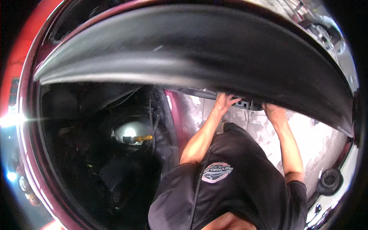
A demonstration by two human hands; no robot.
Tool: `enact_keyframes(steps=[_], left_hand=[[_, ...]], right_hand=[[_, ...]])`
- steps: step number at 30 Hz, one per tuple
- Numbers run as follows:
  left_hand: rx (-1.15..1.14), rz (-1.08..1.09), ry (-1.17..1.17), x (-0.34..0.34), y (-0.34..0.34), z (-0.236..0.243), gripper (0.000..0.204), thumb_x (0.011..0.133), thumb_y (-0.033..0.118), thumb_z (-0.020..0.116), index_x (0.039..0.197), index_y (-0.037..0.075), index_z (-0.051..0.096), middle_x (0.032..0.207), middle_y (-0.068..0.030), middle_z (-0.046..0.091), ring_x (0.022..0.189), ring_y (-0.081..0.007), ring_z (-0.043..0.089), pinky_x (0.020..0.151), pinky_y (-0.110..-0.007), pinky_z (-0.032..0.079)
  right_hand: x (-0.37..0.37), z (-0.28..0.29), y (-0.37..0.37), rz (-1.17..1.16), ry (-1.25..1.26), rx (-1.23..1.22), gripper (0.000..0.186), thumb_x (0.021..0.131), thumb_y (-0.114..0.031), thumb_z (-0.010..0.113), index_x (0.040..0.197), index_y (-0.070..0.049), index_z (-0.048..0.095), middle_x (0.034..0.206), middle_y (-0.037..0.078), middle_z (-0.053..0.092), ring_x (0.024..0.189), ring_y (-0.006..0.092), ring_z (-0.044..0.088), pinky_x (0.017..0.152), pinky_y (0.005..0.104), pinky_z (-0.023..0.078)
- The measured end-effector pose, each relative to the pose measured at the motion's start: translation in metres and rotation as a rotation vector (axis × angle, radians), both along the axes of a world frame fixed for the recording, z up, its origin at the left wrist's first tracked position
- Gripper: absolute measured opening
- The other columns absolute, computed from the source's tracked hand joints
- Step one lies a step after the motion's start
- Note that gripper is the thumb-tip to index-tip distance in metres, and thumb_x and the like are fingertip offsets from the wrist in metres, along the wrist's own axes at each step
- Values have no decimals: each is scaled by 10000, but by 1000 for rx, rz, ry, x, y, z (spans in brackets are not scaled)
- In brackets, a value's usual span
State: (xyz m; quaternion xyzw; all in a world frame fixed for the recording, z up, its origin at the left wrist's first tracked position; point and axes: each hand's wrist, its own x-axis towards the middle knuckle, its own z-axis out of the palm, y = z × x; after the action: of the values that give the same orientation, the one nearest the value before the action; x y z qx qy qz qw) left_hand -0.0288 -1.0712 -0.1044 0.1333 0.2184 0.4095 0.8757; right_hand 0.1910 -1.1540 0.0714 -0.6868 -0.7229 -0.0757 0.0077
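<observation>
A large, curved black panel (214, 46) spans the upper part of the head view. My left hand (224, 103) reaches to its lower edge, fingers apart, touching a dark strip with slots (242, 103) just under the panel. Farther right, my right hand (275, 112) is closed at the same edge, its fingertips hidden there. A dark cavity (96, 165) lies to the left. In it, a yellow-and-grey object like a hand lamp (142, 138) rests beside a bright patch of light.
Dark red car bodywork (28, 96) curves around the left rim, and a red strip (175, 111) edges the cavity beside me. A pale, stained floor (268, 138) shows below my hands. At the right stands a light-coloured vehicle with a black wheel (330, 182).
</observation>
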Motion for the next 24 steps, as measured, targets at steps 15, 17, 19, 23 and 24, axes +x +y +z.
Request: enact_keyframes(steps=[15, 17, 19, 23, 24], left_hand=[[-67, -28, -47, -2, 3, -25, 1020, 824, 687, 553, 1525, 61, 155, 1559, -232, 173, 1453, -419, 175, 1059, -668, 376], [-47, -47, -53, -10, 6, -30, 1022, 818, 693, 544, 1517, 54, 158, 1551, -235, 183, 1446, -410, 206, 1070, -658, 375], [-51, -59, -30, -11, 8, -31, 1013, 823, 704, 518, 1508, 46, 168, 1549, -239, 184, 1441, -409, 222, 1077, -646, 377], [-13, -151, 23, -3, 10, -14, 1219, 779, 754, 480, 1492, -98, -21, 1582, -268, 128, 1426, -431, 273, 1147, -546, 341], [-20, -154, 35, -8, 14, -12, 1211, 785, 750, 482, 1493, -99, -13, 1574, -272, 162, 1414, -432, 299, 1140, -546, 351]], right_hand=[[-64, 23, 44, 352, 70, 266, 453, 813, -117, 603, 1258, -35, 586, 1201, 158, 600, 1120, 310, 565, 952, 445, 452], [-46, 26, 31, 290, 48, 265, 517, 795, -115, 605, 1303, -32, 558, 1239, 147, 574, 1162, 308, 539, 981, 461, 432], [-18, 10, 24, 223, 57, 300, 558, 781, -107, 610, 1328, -27, 536, 1306, 155, 530, 1231, 324, 492, 1030, 501, 386], [-21, 8, 18, 167, 81, 414, 617, 764, -105, 621, 1363, -24, 497, 1453, 188, 435, 1366, 362, 396, 1121, 579, 291], [-21, 11, 25, 171, 74, 417, 623, 767, -109, 621, 1370, -24, 488, 1463, 189, 427, 1372, 365, 392, 1126, 585, 288]])
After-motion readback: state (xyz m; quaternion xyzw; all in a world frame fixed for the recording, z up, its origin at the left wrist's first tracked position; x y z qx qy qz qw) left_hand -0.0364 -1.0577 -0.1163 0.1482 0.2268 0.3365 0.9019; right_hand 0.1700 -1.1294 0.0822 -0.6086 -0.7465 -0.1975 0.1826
